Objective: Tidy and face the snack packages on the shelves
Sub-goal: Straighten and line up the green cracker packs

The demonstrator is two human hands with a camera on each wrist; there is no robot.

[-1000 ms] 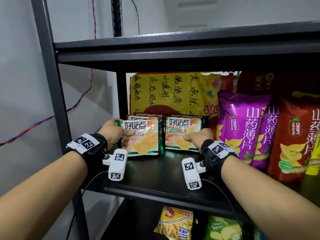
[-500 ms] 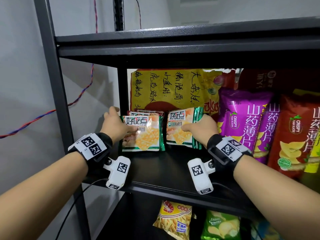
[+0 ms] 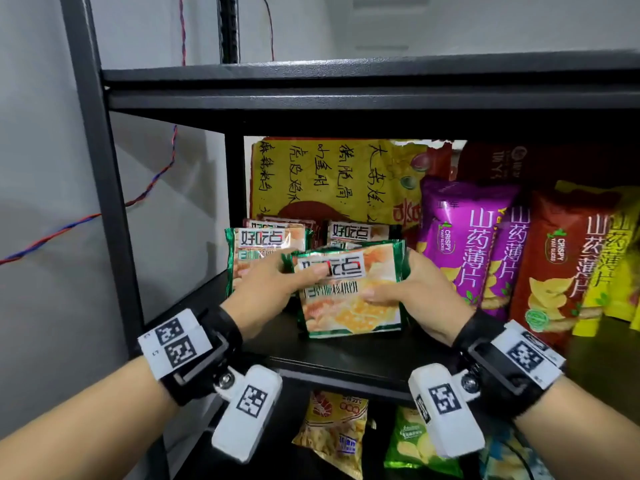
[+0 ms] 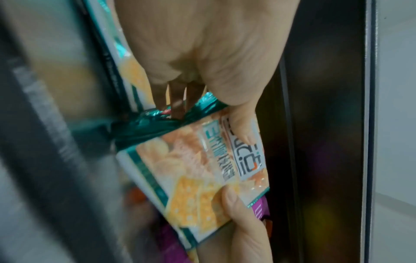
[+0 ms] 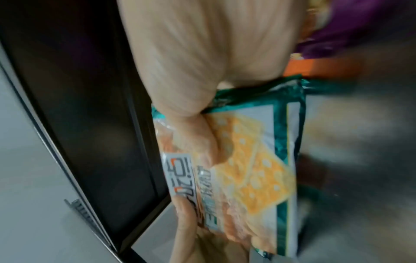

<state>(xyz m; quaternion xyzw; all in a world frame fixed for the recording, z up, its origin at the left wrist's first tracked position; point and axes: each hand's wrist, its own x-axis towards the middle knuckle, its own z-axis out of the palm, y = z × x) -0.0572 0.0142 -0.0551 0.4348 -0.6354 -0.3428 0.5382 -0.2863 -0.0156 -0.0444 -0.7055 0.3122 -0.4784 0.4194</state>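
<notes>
Both hands hold one green-edged cracker pack (image 3: 349,292) just above the black shelf (image 3: 346,355), its printed front towards me. My left hand (image 3: 273,285) grips its left edge, thumb across the white label. My right hand (image 3: 408,289) grips its right edge, thumb on the front. The left wrist view shows the same cracker pack (image 4: 202,170) pinched by the left hand (image 4: 213,99); in the right wrist view the cracker pack (image 5: 243,169) sits under the thumb of the right hand (image 5: 202,124). A second green cracker pack (image 3: 256,247) stands behind at the left. More packs (image 3: 356,232) stand further back.
Purple (image 3: 464,237), red (image 3: 568,258) and yellow (image 3: 623,251) yam-crisp bags stand at the right. A big yellow bag with handwriting (image 3: 329,178) leans at the back. The shelf post (image 3: 100,188) is at the left and the upper shelf board (image 3: 346,88) overhead. Snack bags (image 3: 332,431) lie on the lower shelf.
The right-hand pack has come forward off the row. My left hand left the left pack and took the same pack's left edge. Both hands moved towards me.
</notes>
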